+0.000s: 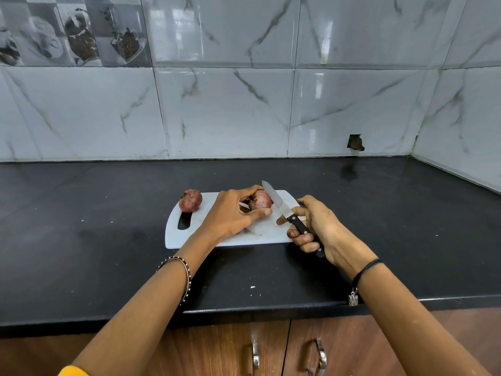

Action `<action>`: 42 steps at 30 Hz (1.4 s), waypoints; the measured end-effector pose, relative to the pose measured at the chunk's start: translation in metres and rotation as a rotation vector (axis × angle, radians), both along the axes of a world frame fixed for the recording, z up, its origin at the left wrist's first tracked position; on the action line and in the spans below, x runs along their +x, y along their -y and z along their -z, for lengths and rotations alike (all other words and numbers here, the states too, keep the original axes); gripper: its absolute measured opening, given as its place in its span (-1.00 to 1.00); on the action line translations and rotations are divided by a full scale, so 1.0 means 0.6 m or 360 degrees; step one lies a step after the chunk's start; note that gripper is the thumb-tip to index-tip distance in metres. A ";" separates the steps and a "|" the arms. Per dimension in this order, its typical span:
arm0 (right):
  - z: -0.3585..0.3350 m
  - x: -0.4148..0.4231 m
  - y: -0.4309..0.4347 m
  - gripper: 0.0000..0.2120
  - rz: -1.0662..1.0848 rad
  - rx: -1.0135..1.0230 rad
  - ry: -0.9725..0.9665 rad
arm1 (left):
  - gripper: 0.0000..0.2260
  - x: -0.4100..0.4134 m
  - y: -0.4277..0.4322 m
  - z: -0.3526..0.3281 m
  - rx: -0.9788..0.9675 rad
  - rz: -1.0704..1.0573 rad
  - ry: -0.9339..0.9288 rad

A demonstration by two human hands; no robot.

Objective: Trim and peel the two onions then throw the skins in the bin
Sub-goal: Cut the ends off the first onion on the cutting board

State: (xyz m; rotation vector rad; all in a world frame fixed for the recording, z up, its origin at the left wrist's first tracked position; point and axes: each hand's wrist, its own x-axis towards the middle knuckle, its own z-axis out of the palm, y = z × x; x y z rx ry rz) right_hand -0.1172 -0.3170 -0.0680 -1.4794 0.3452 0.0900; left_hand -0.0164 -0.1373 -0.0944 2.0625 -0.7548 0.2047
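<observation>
Nearest, below the front edge, brown wooden cabinet doors with two metal handles. Above them, the black table, flecked with a few pale crumbs. Reaching in across it, two bare forearms: a beaded bangle on the left wrist, a black thread with a small metal charm on the right. Further in, flat on the table, a white cutting board with a dark grip slot at its left end. Over the middle of the board, the left hand, fingers and thumb curled round one onion, reddish, skin still on, partly hidden by those fingers. Just to the right, the right hand wrapped round the black handle of a knife, forefinger stretched toward the blade. Blade slanting up and away to the left, close against the right side of the held onion; touching or just short, cannot tell. At the far left corner of the board, well apart from both hands, the second onion, unpeeled and untouched. Beyond, a wall of grey-veined marble tiles, with a small broken hole low on the right and a picture tile at top left.
</observation>
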 end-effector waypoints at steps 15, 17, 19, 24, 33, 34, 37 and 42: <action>0.003 -0.010 -0.029 -0.67 0.0013 -0.1564 0.0199 | -0.63 0.014 0.001 0.008 0.0028 0.0050 0.0002; -0.008 -0.007 -0.039 -0.69 -0.0055 -0.1798 0.0175 | -0.65 0.013 0.003 0.008 0.0038 0.0035 0.0049; -0.019 -0.001 -0.048 -0.67 -0.0103 -0.1920 0.0189 | -0.68 0.013 0.004 0.009 0.0053 0.0041 0.0084; -0.028 -0.001 -0.056 -0.70 -0.0171 -0.2022 0.0163 | -0.65 0.014 0.006 0.008 0.0100 0.0033 0.0101; -0.020 0.002 -0.067 -0.69 -0.0138 -0.1906 0.0125 | -0.72 0.014 0.004 0.007 0.0090 0.0081 0.0120; -0.017 0.006 -0.070 -0.70 -0.0134 -0.1904 0.0131 | -0.71 0.014 0.004 0.007 0.0082 0.0082 0.0124; -0.009 0.008 -0.072 -0.78 -0.0087 -0.1887 0.0107 | -0.70 0.016 0.004 0.007 0.0091 0.0090 0.0138; -0.016 -0.006 -0.081 -0.74 -0.0009 -0.1907 0.0011 | -0.78 0.014 0.005 0.004 0.0109 0.0118 0.0139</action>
